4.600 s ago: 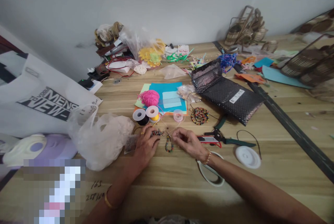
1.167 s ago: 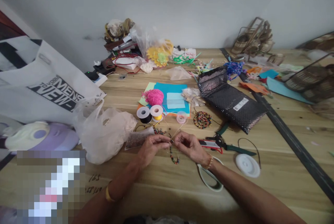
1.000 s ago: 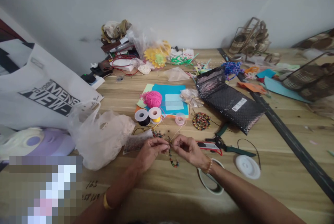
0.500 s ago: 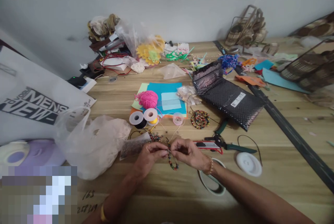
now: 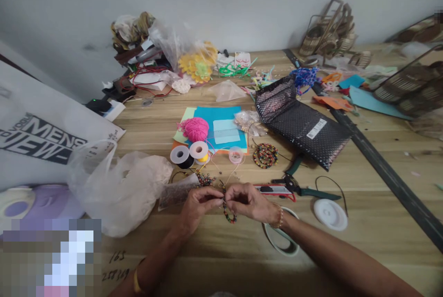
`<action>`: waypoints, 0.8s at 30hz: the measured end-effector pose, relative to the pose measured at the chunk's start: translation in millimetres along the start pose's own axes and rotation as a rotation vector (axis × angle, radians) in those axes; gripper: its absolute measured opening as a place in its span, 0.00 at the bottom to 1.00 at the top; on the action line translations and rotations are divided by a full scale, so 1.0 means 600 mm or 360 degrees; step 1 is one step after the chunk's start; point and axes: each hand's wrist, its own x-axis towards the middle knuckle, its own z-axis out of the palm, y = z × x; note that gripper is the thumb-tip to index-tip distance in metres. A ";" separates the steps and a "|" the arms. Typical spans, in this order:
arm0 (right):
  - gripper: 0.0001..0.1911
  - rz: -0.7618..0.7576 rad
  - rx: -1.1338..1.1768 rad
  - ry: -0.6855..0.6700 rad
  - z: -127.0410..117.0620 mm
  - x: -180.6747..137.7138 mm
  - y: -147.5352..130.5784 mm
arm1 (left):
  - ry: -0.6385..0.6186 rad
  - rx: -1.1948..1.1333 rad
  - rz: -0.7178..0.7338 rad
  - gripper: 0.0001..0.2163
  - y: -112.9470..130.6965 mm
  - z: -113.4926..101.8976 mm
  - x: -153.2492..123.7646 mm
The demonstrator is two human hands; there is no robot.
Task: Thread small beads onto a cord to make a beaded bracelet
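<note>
Left hand (image 5: 201, 204) and right hand (image 5: 246, 202) nearly touch, each pinching at the top of a small beaded strand (image 5: 230, 216), which trails below the fingertips toward the near edge of the surface (image 5: 211, 260). Farther from that edge I see coiled beads (image 5: 265, 155), a black spool (image 5: 187, 162) and pink yarn (image 5: 195, 129).

We see a plain grey-white wall (image 5: 221, 6) filling the top of the frame, a faint dark smudge (image 5: 89, 47) toward the upper left. Below, a wood-grained counter (image 5: 380, 227) spreads out, a black strip (image 5: 391, 183) slanting down its right side, under soft, dim light.
</note>
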 end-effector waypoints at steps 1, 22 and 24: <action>0.21 0.0003 -0.0001 -0.0006 0.000 0.000 0.000 | 0.0005 0.0004 0.0004 0.05 0.000 0.000 0.000; 0.21 -0.0043 -0.0061 0.0104 -0.001 0.003 0.013 | 0.0015 0.0295 0.0420 0.04 0.005 0.007 -0.008; 0.21 -0.0049 -0.0091 0.0116 -0.001 0.004 0.014 | 0.0046 0.0379 0.0496 0.04 0.005 0.008 -0.010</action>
